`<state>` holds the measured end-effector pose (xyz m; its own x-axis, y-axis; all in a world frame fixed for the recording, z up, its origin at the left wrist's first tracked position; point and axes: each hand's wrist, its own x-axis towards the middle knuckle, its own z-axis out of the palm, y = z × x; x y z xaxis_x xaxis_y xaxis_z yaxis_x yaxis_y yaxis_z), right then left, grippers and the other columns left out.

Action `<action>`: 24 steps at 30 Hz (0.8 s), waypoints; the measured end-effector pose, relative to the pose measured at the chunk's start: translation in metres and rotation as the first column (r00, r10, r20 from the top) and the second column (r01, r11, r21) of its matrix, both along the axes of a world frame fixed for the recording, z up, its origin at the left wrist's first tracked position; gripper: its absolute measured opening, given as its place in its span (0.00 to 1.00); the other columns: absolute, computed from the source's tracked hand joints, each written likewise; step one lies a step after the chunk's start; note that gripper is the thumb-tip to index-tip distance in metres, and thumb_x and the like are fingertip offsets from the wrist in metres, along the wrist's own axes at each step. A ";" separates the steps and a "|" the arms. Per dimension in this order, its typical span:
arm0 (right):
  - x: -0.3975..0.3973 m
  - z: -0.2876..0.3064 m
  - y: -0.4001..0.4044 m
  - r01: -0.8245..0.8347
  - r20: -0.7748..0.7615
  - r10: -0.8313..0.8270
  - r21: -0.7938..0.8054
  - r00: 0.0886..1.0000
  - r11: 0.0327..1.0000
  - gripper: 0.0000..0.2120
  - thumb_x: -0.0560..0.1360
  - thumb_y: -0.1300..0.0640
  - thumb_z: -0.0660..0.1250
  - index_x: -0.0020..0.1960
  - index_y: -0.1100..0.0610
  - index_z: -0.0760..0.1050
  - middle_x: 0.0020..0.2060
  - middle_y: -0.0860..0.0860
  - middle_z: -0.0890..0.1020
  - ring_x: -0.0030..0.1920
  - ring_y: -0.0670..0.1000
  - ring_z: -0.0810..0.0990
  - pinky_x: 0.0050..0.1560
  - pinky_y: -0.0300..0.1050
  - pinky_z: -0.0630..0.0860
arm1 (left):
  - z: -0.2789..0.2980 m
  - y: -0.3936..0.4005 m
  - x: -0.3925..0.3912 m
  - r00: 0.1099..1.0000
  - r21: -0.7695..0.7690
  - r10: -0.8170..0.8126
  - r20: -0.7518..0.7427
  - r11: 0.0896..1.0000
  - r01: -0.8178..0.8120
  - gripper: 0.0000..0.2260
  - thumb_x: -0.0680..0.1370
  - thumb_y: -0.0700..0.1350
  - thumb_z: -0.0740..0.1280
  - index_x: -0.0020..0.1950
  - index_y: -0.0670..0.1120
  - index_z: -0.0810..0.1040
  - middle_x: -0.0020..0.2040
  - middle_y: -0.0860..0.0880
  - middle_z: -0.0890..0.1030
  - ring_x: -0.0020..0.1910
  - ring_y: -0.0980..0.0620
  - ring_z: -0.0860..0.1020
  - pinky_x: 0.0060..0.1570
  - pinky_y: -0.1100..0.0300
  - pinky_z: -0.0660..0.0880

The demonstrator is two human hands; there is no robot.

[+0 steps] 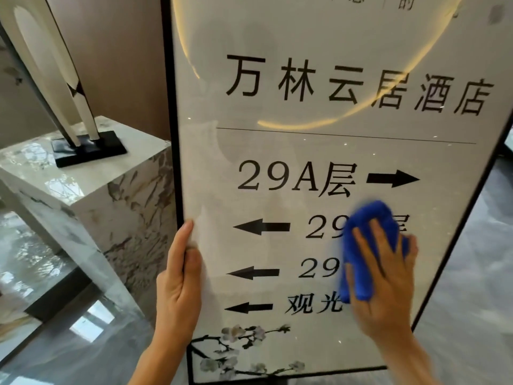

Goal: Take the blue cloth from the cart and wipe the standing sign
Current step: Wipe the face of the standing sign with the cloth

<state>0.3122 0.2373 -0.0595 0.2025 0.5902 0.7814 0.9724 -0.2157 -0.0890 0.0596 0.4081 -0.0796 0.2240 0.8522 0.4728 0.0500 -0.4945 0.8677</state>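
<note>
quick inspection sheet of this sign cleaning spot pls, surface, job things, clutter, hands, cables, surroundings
surface: standing sign face glossy, reflecting a ring of light
job's things: blue cloth against the sign's lower right, covering some lettering
clutter: nothing seen
hands: left hand grips the sign's left frame edge; right hand presses the cloth, fingers spread
cables: nothing seen
surroundings: marble pedestal with white sculpture at left; glossy grey floor

Head view, close, downward, facing sign point(277, 151)
</note>
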 end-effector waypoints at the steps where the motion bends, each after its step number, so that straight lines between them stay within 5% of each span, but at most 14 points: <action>1: 0.011 0.003 -0.007 0.017 -0.022 -0.017 0.016 1.000 1.000 0.24 0.85 0.47 0.52 0.80 0.51 0.60 0.81 0.47 0.58 0.80 0.59 0.60 0.77 0.72 0.49 | -0.005 -0.001 -0.001 1.000 0.003 0.017 -0.003 1.000 -0.017 0.17 0.81 0.61 0.54 0.67 0.79 0.63 0.32 0.64 0.73 0.31 0.67 0.72 0.32 0.77 0.67; 4: 0.031 0.004 -0.020 0.072 -0.174 -0.051 0.112 0.983 0.991 0.24 0.86 0.49 0.53 0.81 0.48 0.58 0.81 0.48 0.59 0.81 0.58 0.57 0.79 0.69 0.47 | -0.013 -0.002 -0.002 0.999 0.020 0.035 -0.011 0.999 -0.034 0.16 0.81 0.62 0.54 0.67 0.78 0.63 0.29 0.59 0.71 0.28 0.63 0.69 0.29 0.74 0.65; 10: 0.027 -0.025 -0.015 0.222 -0.433 -0.070 0.311 0.899 0.924 0.25 0.86 0.53 0.54 0.81 0.57 0.58 0.81 0.48 0.58 0.82 0.57 0.54 0.81 0.61 0.43 | -0.008 -0.002 0.000 1.000 0.044 -0.012 -0.023 0.999 0.013 0.17 0.84 0.57 0.54 0.70 0.76 0.61 0.43 0.80 0.74 0.38 0.79 0.72 0.38 0.84 0.65; 16: -0.030 -0.055 0.012 0.378 -0.572 -0.071 0.440 0.817 0.815 0.23 0.86 0.47 0.54 0.79 0.35 0.56 0.80 0.43 0.61 0.81 0.56 0.58 0.77 0.71 0.52 | -0.007 -0.007 0.000 0.997 0.051 -0.057 0.056 0.997 0.054 0.16 0.83 0.61 0.53 0.71 0.75 0.62 0.44 0.77 0.75 0.37 0.74 0.72 0.40 0.80 0.68; 21: -0.122 -0.101 0.047 0.308 -0.579 -0.077 0.313 0.812 0.898 0.24 0.86 0.44 0.51 0.80 0.37 0.50 0.81 0.50 0.57 0.81 0.63 0.55 0.82 0.50 0.48 | -0.015 -0.003 -0.002 0.997 0.058 -0.077 0.028 0.995 0.075 0.19 0.84 0.55 0.54 0.70 0.77 0.61 0.40 0.74 0.75 0.36 0.71 0.73 0.37 0.76 0.70; 24: -0.169 -0.131 0.057 0.271 -0.539 -0.140 0.171 0.831 0.947 0.27 0.84 0.43 0.52 0.81 0.38 0.46 0.81 0.37 0.48 0.82 0.45 0.42 0.74 0.72 0.57 | -0.012 -0.003 -0.003 0.995 0.060 -0.086 0.060 0.995 0.082 0.18 0.83 0.56 0.54 0.70 0.77 0.61 0.37 0.66 0.74 0.33 0.61 0.73 0.29 0.63 0.73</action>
